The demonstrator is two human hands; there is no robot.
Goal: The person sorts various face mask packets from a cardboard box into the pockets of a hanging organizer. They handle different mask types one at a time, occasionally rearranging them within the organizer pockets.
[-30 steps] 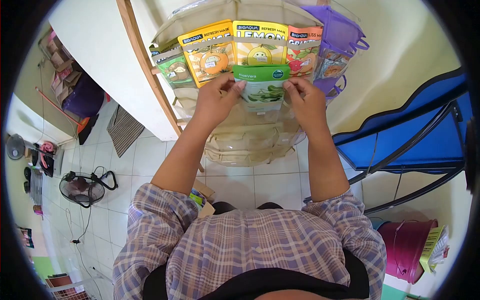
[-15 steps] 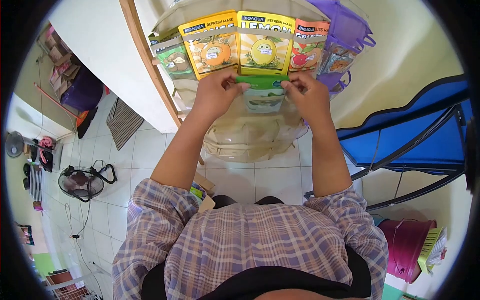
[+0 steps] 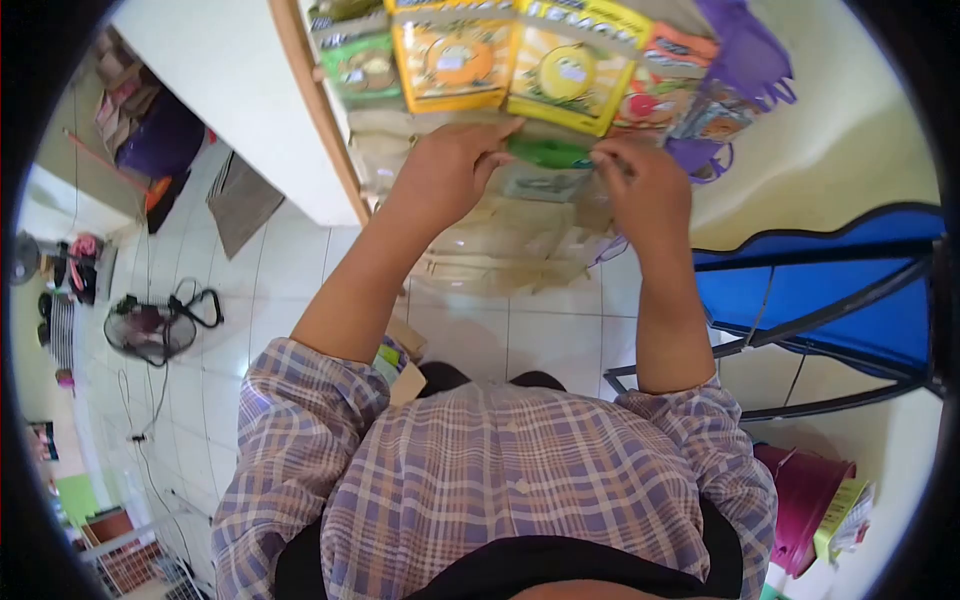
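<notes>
A green face mask sachet [image 3: 548,153] sits partly inside a see-through pocket of the beige hanging organizer [image 3: 500,245], its lower part behind the plastic. My right hand [image 3: 648,185] pinches the sachet's upper right corner. My left hand [image 3: 445,175] is at its upper left, with the index finger stretched toward the pocket's top edge and the thumb apart from it, close to the sachet. Above are an orange mask sachet [image 3: 455,62], a yellow lemon mask sachet [image 3: 570,75], a green one [image 3: 360,72] and a red grapefruit one [image 3: 650,95], all in the upper row.
A purple hanging bag [image 3: 745,50] is beside the organizer. To the right stands a blue panel with a black metal frame [image 3: 830,310], above a magenta bin [image 3: 805,500]. A wooden post [image 3: 318,100] runs along the left. On the tiled floor is a fan [image 3: 150,328].
The green sachet has gone lower into the pocket. My left index finger has come away from its edge and stretched upward. The view has shifted and tilted slightly.
</notes>
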